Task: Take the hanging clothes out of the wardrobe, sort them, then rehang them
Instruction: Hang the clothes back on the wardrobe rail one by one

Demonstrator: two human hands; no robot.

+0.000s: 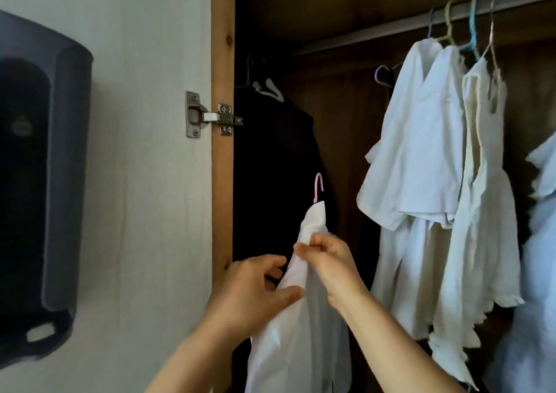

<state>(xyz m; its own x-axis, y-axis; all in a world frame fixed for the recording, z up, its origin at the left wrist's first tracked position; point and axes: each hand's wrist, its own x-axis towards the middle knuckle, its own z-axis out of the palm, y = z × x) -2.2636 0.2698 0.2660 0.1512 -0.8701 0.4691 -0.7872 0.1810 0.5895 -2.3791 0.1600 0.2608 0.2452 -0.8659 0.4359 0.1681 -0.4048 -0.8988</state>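
Hands working a white garment (301, 317) on a pink hanger (318, 186) at the near left of the wardrobe.

Risk, as I judge it: the thin, limp cloth could slide off the slim plastic hanger, since the right hand (328, 257) only pinches a fold near the shoulder and the left hand (255, 290) curls loosely round the cloth's edge lower down; the hook hangs free of the metal rail (391, 28); a dark coat (276, 166) behind, matte and heavy, could snag it; further right, crumpled white clothes (427, 151) with ragged hems crowd pastel hangers, so rehanging there may knock one down.
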